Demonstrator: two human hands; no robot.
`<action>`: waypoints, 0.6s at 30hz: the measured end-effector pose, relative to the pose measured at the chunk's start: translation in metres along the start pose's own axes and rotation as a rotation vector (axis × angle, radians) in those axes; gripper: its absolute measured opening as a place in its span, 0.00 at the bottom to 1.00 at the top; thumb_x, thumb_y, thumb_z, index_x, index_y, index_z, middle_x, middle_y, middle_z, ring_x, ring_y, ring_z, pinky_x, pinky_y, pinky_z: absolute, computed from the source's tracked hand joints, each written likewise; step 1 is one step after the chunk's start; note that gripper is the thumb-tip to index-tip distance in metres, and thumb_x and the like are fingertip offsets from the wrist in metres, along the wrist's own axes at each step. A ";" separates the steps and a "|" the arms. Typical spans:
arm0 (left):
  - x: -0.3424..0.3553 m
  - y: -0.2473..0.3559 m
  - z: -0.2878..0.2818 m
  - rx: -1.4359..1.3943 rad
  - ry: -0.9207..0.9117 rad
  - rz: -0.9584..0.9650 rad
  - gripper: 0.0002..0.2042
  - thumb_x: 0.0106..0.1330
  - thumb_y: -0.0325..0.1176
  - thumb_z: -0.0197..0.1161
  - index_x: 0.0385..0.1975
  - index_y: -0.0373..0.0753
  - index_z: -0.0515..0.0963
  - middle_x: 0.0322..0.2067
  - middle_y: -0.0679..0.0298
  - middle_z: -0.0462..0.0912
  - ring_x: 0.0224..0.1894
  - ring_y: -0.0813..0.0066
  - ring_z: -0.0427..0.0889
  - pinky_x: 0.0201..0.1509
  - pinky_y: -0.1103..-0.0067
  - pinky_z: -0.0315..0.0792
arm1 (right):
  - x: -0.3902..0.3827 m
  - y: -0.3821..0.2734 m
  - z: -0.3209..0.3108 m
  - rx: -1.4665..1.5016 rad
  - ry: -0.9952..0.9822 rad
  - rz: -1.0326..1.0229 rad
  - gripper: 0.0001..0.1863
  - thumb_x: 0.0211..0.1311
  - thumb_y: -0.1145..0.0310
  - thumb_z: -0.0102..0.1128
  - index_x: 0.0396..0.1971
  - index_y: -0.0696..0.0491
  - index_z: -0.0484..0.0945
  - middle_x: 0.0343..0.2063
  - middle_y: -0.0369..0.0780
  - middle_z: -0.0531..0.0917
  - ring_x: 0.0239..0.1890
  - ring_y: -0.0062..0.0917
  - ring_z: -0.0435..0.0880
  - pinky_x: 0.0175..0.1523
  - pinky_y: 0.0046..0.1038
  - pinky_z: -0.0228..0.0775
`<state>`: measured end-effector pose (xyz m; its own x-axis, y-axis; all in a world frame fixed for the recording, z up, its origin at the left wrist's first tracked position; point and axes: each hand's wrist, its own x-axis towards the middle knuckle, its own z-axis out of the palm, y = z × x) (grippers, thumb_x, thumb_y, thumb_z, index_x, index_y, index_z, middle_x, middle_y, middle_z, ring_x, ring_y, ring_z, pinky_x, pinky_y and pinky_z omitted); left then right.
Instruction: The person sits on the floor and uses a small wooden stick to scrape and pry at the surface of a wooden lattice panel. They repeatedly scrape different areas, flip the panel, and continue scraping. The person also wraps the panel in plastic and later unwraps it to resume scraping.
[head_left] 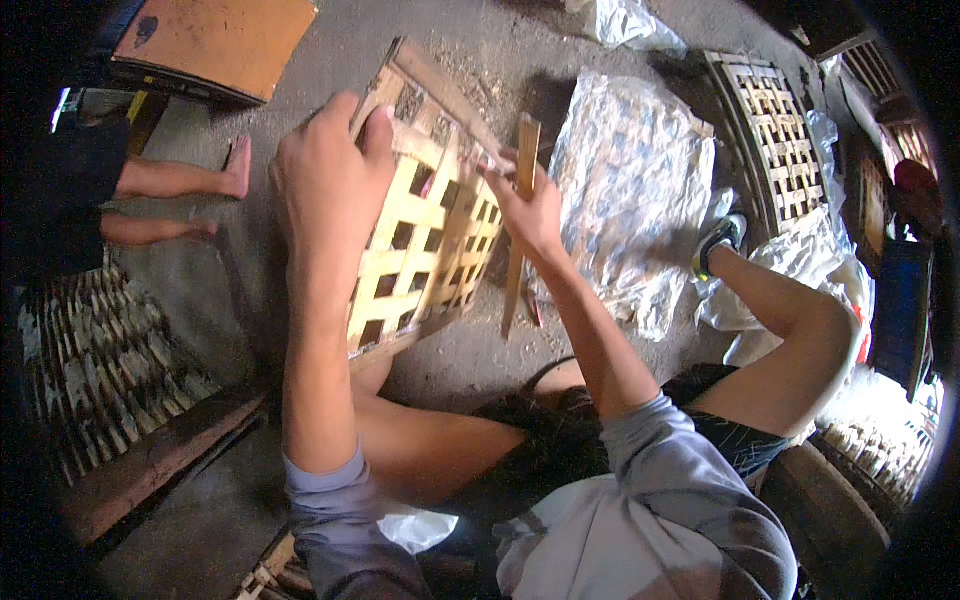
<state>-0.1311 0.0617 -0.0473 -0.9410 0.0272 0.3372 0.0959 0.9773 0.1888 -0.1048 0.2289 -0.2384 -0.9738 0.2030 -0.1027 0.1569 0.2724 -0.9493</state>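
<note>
A woven slatted wooden panel [408, 255] with square openings stands tilted before me, framed by darker strips. My left hand [330, 175] is closed over its upper left edge, thumb against the front. My right hand [525, 205] is closed around an upright narrow wooden stick [515, 290] at the panel's right edge; some of its fingertips are hidden or touch the panel's frame.
A crumpled plastic sheet [635, 200] lies on the floor [450, 335] right of the panel, with another woven panel [770, 130] beyond. At left are another person's bare legs [170, 180], an orange board [210, 45] and stacked slatted pieces [100, 360]. My bent legs are below.
</note>
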 end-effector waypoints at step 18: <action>-0.002 0.005 -0.002 -0.065 -0.029 -0.056 0.14 0.68 0.44 0.62 0.32 0.38 0.77 0.27 0.44 0.83 0.35 0.39 0.82 0.42 0.53 0.74 | 0.027 -0.053 0.010 -0.119 0.094 -0.337 0.14 0.51 0.63 0.71 0.31 0.58 0.83 0.28 0.48 0.80 0.31 0.44 0.83 0.38 0.38 0.76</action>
<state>-0.1282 0.0658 -0.0447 -0.9544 -0.0197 0.2977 0.0634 0.9617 0.2666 -0.1415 0.2106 -0.1941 -0.9555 0.1672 0.2432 -0.1470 0.4450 -0.8834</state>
